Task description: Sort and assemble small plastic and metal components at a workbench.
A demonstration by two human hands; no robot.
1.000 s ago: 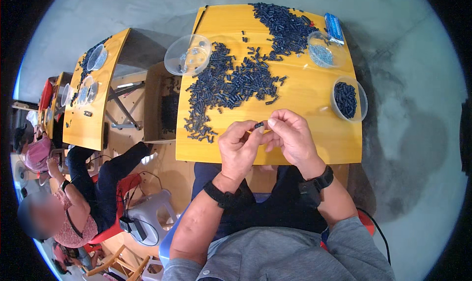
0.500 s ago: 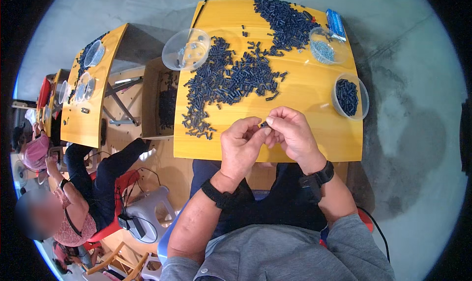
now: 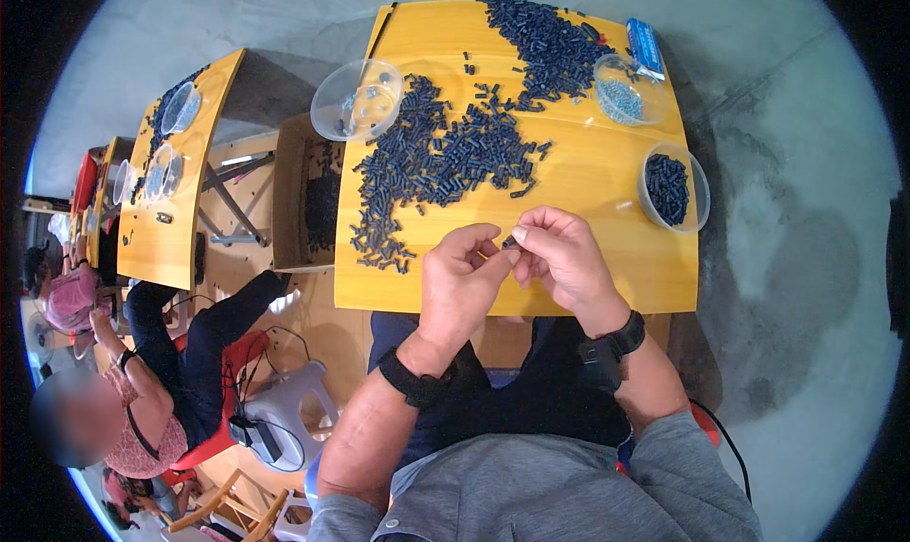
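Note:
Over the near edge of the yellow table (image 3: 607,210), my two hands meet around a small black cylindrical piece (image 3: 509,242). Thumb and forefinger of my right hand (image 3: 569,262) pinch its upper end. My left hand (image 3: 458,281) is closed at its lower end with thumb and bent fingers. Fingertips cover much of the piece, so fine detail is hidden. Beyond my hands spreads a loose heap of similar black pieces (image 3: 455,158). To the right stands a clear round tub (image 3: 700,201) partly filled with black pieces.
A second black heap (image 3: 545,54) lies at the far edge, beside a clear tub of small bluish parts (image 3: 621,101) and a blue box (image 3: 646,49). Another clear tub (image 3: 355,101) overhangs the left edge. An open carton (image 3: 292,201) and a seated co-worker (image 3: 152,409) are further left.
My left hand and forearm have shifted slightly left. Both hands keep hold of the black piece, and the heaps and tubs stay in place.

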